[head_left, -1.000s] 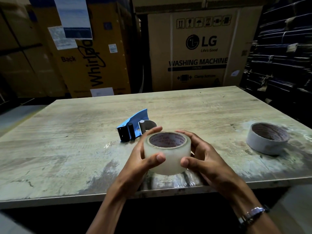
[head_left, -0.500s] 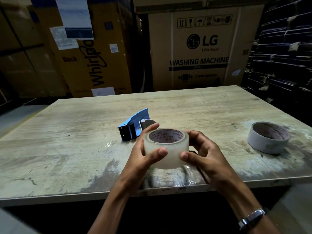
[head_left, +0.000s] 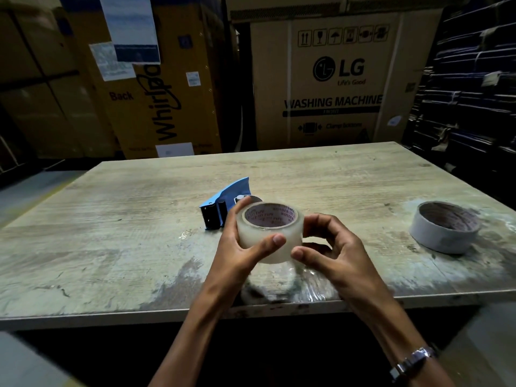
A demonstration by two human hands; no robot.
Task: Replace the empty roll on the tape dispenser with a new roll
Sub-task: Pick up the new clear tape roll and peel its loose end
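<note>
Risk: new roll (head_left: 269,233) gripped mainly by left hand (head_left: 245,247); right hand (head_left: 332,247) loosely curled, fingertips grazing it. Slick tape could slip onto table (head_left: 111,247), away from dispenser (head_left: 223,205).

A worn, pale wood-grain tabletop (head_left: 111,247) fills the middle of the view, its near edge scuffed and stained. Beyond its far edge stand big cardboard cartons: a yellow-brown Whirlpool box (head_left: 167,107) towards the far-left corner, with paper labels stuck on it, and an LG washing machine box (head_left: 335,79) behind the far edge. Dark stacked bundles (head_left: 469,93) rise past the right edge.
</note>
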